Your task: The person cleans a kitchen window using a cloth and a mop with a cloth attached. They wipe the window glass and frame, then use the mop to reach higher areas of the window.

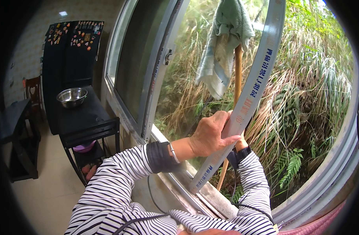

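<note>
My left hand [208, 135] grips the aluminium edge rail [251, 97] of a sliding window sash, its thumb across the rail's printed face. Beyond that rail, on the outer side, my right hand [241, 143] is mostly hidden; it appears closed around a wooden stick [237, 79]. The stick stands slightly tilted outside the glass, passing behind the rail and showing again below it. A pale green-white cloth [216, 73] hangs draped over the stick's upper end, seen through the glass pane.
The window's lower track [203, 202] runs below my arms. Dry grass and ferns [293, 164] cover a bank outside. At left, a steel bowl [72, 97] rests on a black table [79, 117], near a dark refrigerator with magnets [73, 55]. A black cable [151, 194] crosses my front.
</note>
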The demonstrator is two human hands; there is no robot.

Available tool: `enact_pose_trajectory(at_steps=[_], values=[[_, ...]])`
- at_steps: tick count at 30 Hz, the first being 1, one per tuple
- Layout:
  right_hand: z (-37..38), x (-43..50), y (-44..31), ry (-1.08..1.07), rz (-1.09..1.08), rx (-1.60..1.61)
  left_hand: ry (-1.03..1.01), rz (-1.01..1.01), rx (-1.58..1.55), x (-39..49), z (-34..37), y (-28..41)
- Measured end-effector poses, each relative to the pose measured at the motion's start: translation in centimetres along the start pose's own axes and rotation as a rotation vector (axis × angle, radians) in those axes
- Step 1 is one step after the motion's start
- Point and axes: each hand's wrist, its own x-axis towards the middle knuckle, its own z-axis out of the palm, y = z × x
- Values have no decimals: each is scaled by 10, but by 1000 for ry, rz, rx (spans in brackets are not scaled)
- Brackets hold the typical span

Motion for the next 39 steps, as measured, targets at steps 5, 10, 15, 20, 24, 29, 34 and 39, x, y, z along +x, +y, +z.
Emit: enact_pose_trajectory(at_steps=[5,10,15,20,24,29,34,39], values=[[-27,15,22,124,-277,-269,0,-27,3,1,3,3],[-75,39,30,239,-476,-508,-48,20,-160,0,24,29],[-105,47,37,230,-439,-596,-116,77,-368,-3,50,68],[-103,22,94,120,-230,-724,-110,147,-320,-4,57,79],[-87,6,137,42,-43,-576,-148,148,-365,-3,57,78],[-57,24,100,130,-215,-599,-98,200,-324,-3,59,77],[-40,57,24,-8,-463,-445,-153,150,-338,-5,55,79],[-47,52,52,28,-396,-393,-172,131,-352,-5,53,81]])
